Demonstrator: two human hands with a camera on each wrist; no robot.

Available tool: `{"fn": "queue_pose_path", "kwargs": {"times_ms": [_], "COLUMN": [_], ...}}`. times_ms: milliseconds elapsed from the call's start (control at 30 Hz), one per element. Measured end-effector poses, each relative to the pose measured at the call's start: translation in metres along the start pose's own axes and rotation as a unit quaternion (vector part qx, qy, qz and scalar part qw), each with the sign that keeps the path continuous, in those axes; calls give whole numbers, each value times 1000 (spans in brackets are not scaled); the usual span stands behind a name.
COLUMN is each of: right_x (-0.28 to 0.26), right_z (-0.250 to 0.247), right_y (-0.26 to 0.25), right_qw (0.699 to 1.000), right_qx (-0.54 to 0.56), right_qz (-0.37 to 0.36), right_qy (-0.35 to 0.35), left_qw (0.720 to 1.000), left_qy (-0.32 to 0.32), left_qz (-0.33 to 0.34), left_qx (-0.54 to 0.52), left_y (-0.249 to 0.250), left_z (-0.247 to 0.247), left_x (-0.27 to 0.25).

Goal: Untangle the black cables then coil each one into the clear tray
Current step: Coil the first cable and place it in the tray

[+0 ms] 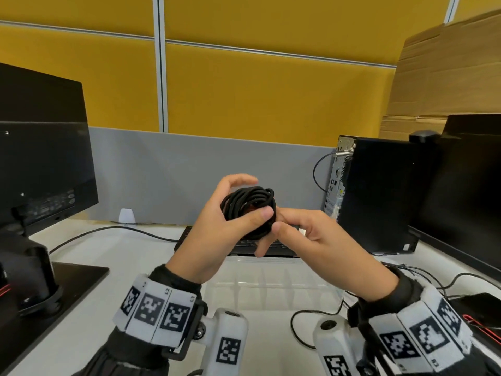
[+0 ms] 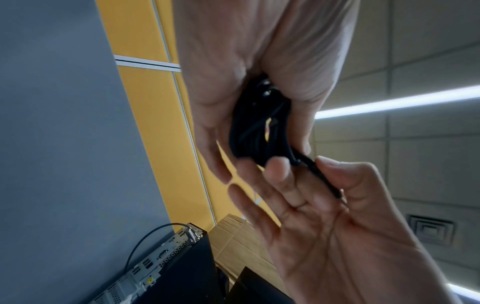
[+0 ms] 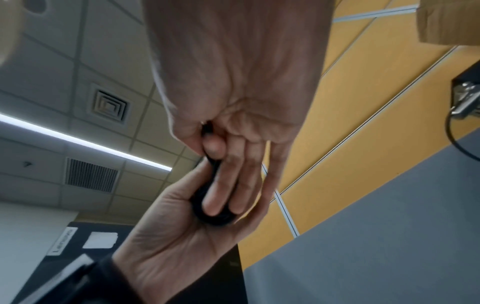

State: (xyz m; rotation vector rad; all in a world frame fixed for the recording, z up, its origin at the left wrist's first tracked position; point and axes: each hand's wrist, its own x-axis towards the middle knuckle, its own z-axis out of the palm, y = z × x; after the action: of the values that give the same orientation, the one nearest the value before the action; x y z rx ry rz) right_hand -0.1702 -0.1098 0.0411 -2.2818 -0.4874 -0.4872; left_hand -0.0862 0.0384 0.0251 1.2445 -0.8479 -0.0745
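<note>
A black cable wound into a tight coil (image 1: pixel 248 210) is held up in the air above the desk, between both hands. My left hand (image 1: pixel 217 229) grips the coil, thumb across its front and fingers curved behind it; the left wrist view shows the coil (image 2: pixel 257 125) lodged in that palm. My right hand (image 1: pixel 303 237) pinches the cable's loose end (image 2: pixel 322 176) between thumb and forefinger, its other fingers stretched under the coil (image 3: pixel 213 207). The clear tray (image 1: pixel 273 286) lies on the desk right below the hands, with ribbed dividers showing.
A black keyboard (image 1: pixel 244 245) sits behind the tray. A monitor (image 1: pixel 40 164) on its stand occupies the left, a black computer tower (image 1: pixel 379 194) and a second monitor (image 1: pixel 466 191) the right. Thin black cables (image 1: pixel 306 329) trail on the white desk at right, beside a dark phone (image 1: pixel 479 308).
</note>
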Motion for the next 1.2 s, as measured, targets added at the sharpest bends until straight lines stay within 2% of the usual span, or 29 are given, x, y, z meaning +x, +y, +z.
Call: {"fn": "queue_pose_path", "kwargs": {"times_ms": [100, 233, 400, 533, 667, 733, 900, 1033, 1100, 1200], "right_x": [-8, -12, -15, -15, -14, -12, -2, -1, -1, 2], "right_z": [3, 17, 19, 23, 31, 33, 34, 36, 39, 41], "right_y": [-5, -16, -17, -13, -6, -3, -7, -14, -18, -19], "right_qw": [998, 977, 975, 966, 910, 883, 817, 755, 747, 754], "right_qx": [-59, -181, -191, -214, -327, -371, -486, -587, -608, -607], "right_qz": [-3, -74, -92, -85, -100, -105, -115, -68, -38, -24], "right_qy": [37, 78, 68, 114, 233, 267, 288, 284, 264, 249], "left_qw": [999, 995, 995, 992, 987, 984, 984, 986, 984, 979], "left_qy": [12, 75, 83, 108, 140, 160, 169, 160, 168, 178], "left_qz": [36, 56, 51, 55, 47, 47, 36, 38, 57, 82], "left_qx": [14, -23, -35, -38, -60, -60, -42, -8, 23, 51], "left_y": [3, 5, 4, 0, -2, -3, -8, -10, -10, -11], "left_z": [9, 24, 24, 27, 23, 21, 21, 26, 28, 28], "left_x": [-1, -4, -4, -3, -2, -1, 1, 1, 0, 1]}}
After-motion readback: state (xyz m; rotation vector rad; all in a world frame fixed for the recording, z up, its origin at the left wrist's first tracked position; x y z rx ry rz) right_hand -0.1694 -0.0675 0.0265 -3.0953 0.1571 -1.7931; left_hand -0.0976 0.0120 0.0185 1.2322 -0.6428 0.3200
